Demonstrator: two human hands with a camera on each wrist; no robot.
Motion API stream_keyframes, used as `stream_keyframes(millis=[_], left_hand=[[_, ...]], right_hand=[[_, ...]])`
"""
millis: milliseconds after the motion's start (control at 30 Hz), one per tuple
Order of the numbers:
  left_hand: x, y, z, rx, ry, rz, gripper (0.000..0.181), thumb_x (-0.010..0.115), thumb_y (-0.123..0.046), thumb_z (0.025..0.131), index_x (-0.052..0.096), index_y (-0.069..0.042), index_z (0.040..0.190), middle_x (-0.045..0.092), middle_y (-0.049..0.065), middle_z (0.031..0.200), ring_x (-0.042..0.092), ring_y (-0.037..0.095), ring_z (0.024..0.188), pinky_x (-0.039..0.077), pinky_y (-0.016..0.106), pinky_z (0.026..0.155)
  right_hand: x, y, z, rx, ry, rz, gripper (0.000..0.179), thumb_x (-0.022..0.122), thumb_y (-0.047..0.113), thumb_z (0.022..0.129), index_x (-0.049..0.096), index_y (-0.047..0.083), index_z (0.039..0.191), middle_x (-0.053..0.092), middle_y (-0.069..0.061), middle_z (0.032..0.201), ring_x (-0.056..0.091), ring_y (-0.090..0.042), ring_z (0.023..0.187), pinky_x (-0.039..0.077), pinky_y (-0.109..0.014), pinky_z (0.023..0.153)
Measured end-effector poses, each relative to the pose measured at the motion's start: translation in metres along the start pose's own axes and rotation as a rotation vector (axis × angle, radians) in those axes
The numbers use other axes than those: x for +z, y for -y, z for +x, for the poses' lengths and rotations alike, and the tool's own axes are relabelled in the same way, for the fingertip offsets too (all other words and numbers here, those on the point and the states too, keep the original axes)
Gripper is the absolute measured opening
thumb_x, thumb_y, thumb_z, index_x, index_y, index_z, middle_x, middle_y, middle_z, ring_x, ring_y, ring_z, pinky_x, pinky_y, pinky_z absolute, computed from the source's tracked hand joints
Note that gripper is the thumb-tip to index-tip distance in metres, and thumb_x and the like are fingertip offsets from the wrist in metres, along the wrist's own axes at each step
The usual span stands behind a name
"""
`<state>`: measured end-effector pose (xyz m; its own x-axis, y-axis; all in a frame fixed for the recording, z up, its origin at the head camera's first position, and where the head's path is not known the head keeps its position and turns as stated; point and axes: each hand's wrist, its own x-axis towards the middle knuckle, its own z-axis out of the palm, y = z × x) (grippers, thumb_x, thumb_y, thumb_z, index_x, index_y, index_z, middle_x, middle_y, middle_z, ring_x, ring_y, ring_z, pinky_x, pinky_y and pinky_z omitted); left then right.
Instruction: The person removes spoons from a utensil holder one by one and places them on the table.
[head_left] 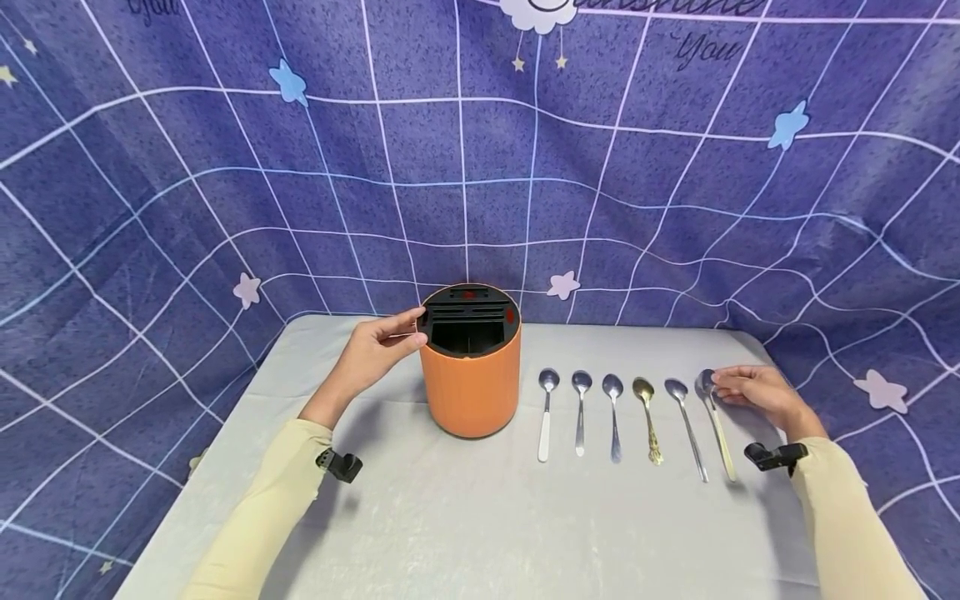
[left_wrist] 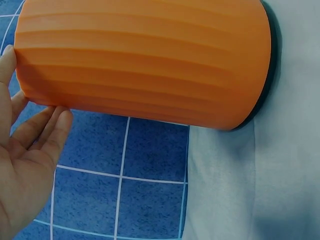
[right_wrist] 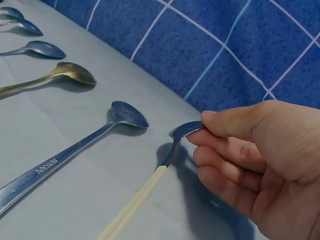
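Observation:
My left hand (head_left: 378, 346) is at the left rim of an orange ribbed utensil holder (head_left: 472, 392) with a black slotted top. Its fairly straight fingers touch the side, as the left wrist view also shows. At the right end of a row of spoons, my right hand (head_left: 757, 392) pinches the bowl of a spoon with a cream handle (right_wrist: 135, 202) between thumb and fingers. That bowl is tilted up above the cloth and partly hidden by the fingertips. Beside it lies an all-metal spoon (right_wrist: 60, 157) with a long engraved handle.
Farther left in the row are a gold ornate spoon (head_left: 649, 421), two silver spoons and a white-handled spoon (head_left: 546, 417). All lie on a pale cloth-covered table (head_left: 480, 517). A blue patterned curtain (head_left: 465, 167) hangs behind and at the sides.

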<state>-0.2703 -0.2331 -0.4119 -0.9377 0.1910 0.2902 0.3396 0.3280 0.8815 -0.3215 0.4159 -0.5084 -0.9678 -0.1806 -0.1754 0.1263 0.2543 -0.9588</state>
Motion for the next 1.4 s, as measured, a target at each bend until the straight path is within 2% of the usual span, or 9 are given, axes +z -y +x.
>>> stream_keyframes(millis=[100,333,467,800,933,1033,1133,1300,1400], left_hand=[[0.0,0.0,0.0,-0.001,0.002,0.0,0.05,0.075,-0.025,0.096,0.062,-0.013,0.143,0.066,0.018,0.134,0.065,0.033,0.12,0.058,0.025,0.092],[0.0,-0.001,0.0,-0.003,0.001,-0.006,0.05,0.075,-0.024,0.096,0.062,-0.013,0.143,0.066,0.02,0.133,0.066,0.035,0.118,0.058,0.024,0.09],[0.001,-0.001,0.0,0.001,0.0,-0.002,0.049,0.075,-0.023,0.096,0.062,-0.013,0.143,0.066,0.02,0.132,0.066,0.035,0.118,0.058,0.024,0.091],[0.001,0.0,0.001,0.005,0.0,0.012,0.05,0.075,-0.027,0.096,0.062,-0.015,0.143,0.067,0.018,0.132,0.066,0.03,0.119,0.058,0.025,0.092],[0.0,0.0,0.001,-0.001,-0.004,0.011,0.049,0.075,-0.026,0.096,0.063,-0.015,0.143,0.066,0.018,0.133,0.066,0.031,0.119,0.058,0.024,0.092],[0.0,0.001,0.002,0.0,-0.002,0.011,0.049,0.075,-0.026,0.096,0.062,-0.015,0.143,0.066,0.019,0.133,0.066,0.031,0.118,0.058,0.024,0.091],[0.0,0.0,0.002,0.0,0.001,0.007,0.049,0.075,-0.026,0.096,0.062,-0.015,0.143,0.066,0.019,0.133,0.067,0.031,0.118,0.058,0.024,0.09],[-0.001,0.0,0.001,0.006,0.0,0.011,0.051,0.075,-0.027,0.096,0.062,-0.014,0.143,0.066,0.018,0.133,0.066,0.031,0.119,0.058,0.024,0.091],[-0.002,0.0,0.0,0.002,0.003,0.018,0.052,0.075,-0.03,0.096,0.062,-0.016,0.144,0.064,0.017,0.136,0.065,0.03,0.121,0.058,0.025,0.093]], right_hand=[[0.003,-0.004,0.0,0.006,-0.009,0.016,0.011,0.064,0.004,0.1,0.074,0.005,0.103,0.074,0.01,0.09,0.069,-0.005,0.08,0.061,-0.021,0.075],[0.008,-0.007,0.002,0.03,-0.037,-0.062,0.021,0.066,0.009,0.1,0.07,-0.007,0.113,0.073,0.013,0.088,0.069,-0.003,0.079,0.06,-0.019,0.073],[0.008,-0.006,0.0,0.044,-0.039,-0.067,0.021,0.065,0.009,0.1,0.07,-0.008,0.113,0.073,0.012,0.086,0.069,-0.003,0.078,0.06,-0.019,0.072],[-0.004,0.001,-0.011,0.085,0.055,-0.105,0.034,0.057,0.011,0.104,0.062,-0.018,0.121,0.077,0.003,0.093,0.072,-0.008,0.084,0.061,-0.023,0.077],[-0.006,0.006,-0.015,0.077,0.044,-0.167,0.039,0.056,0.012,0.105,0.056,-0.021,0.124,0.077,0.002,0.094,0.072,-0.007,0.084,0.061,-0.024,0.075],[-0.002,0.013,-0.02,0.039,-0.021,-0.221,0.043,0.056,0.012,0.105,0.05,-0.025,0.127,0.076,0.003,0.093,0.071,-0.006,0.082,0.062,-0.026,0.072],[0.008,0.027,-0.025,-0.033,-0.093,-0.287,0.045,0.058,0.013,0.105,0.05,-0.024,0.13,0.076,0.0,0.094,0.07,-0.004,0.079,0.062,-0.027,0.07],[0.03,0.06,-0.034,-0.181,-0.179,-0.442,0.043,0.062,0.02,0.103,0.059,-0.014,0.13,0.076,-0.013,0.107,0.064,0.006,0.082,0.06,-0.022,0.069],[0.045,0.081,-0.041,-0.238,-0.22,-0.513,0.041,0.066,0.026,0.102,0.065,-0.007,0.127,0.073,-0.022,0.115,0.061,0.012,0.083,0.058,-0.018,0.069]])
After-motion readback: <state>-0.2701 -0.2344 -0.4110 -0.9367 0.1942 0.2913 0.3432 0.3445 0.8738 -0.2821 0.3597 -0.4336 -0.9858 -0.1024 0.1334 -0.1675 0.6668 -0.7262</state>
